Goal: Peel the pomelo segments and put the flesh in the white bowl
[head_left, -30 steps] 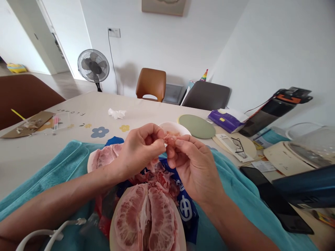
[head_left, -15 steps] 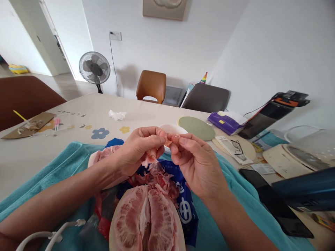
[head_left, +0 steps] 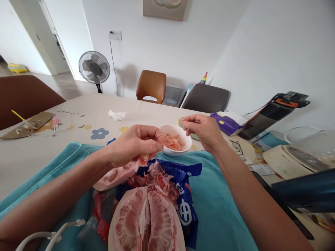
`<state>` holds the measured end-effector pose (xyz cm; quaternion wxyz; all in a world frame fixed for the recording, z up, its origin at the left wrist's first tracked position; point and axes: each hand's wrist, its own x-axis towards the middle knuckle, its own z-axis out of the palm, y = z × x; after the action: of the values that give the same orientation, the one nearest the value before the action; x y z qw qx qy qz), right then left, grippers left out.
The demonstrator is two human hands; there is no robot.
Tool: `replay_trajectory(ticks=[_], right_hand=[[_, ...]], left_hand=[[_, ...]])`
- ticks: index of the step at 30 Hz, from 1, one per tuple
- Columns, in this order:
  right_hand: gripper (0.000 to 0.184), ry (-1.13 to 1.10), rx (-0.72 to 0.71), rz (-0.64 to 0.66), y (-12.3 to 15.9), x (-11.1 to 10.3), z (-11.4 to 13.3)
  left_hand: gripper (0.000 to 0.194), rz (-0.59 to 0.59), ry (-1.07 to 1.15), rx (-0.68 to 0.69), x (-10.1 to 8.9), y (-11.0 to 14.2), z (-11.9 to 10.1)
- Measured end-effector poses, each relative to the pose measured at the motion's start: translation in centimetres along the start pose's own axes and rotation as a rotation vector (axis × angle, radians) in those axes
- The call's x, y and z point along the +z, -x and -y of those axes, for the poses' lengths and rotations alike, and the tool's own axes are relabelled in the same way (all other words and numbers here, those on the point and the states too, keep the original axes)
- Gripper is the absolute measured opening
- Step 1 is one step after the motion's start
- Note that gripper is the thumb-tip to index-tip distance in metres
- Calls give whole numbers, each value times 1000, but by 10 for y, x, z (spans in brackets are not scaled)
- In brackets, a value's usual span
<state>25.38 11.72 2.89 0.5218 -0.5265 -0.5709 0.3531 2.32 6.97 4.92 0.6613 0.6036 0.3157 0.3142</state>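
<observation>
My left hand [head_left: 137,143] pinches a piece of pomelo flesh [head_left: 143,160], mostly hidden under the fingers, just left of the white bowl [head_left: 187,144]. Loose pomelo pulp [head_left: 173,142] lies inside that bowl. To the bowl's right, my right hand [head_left: 202,129] is raised with thumb and fingers pinched together; whatever is between them is too small to name. Nearest me sits a large cut pomelo [head_left: 162,219], its pink segments facing up. Torn membrane scraps [head_left: 161,179] are heaped behind it on a blue plastic bag [head_left: 187,205]. Another pomelo piece [head_left: 115,176] lies under my left wrist.
A teal cloth [head_left: 214,195] covers the near table. At right are a purple tissue pack [head_left: 226,122], a dark bottle [head_left: 306,190], a phone [head_left: 293,218] and a cream appliance [head_left: 285,155]. A crumpled tissue [head_left: 117,115] lies farther back. A white tube [head_left: 62,230] shows at lower left.
My hands have parted. The right moved right and away from me, past the bowl, while the left shifted slightly left with the pomelo flesh. The bowl's pulp has come into view.
</observation>
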Motion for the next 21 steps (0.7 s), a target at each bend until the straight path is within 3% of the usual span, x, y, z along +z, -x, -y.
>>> replay_trajectory(ticks=[4,8,12,15,18,21], right_hand=[[7,109,67,69,-9,2,-23],[11,184,112,135,-11,4,-32],[10,162,155,143,-14,8,-36],[4,193,132,161,-16,13,-39],[14,213,115,186,-18,18,-41],[15,227,95,159,-17,19,-38]], left_hand=[[6,98,-320,-26,-4,2,-1],[25,207,-777,63,-4,2,6],[14,267,-1001,87,-3,1,13],[25,221,-958,75,-2,0,14],[19,-22,-698,15,-2,-5,12],[22,-285,-265,-42,-3,-13,11]])
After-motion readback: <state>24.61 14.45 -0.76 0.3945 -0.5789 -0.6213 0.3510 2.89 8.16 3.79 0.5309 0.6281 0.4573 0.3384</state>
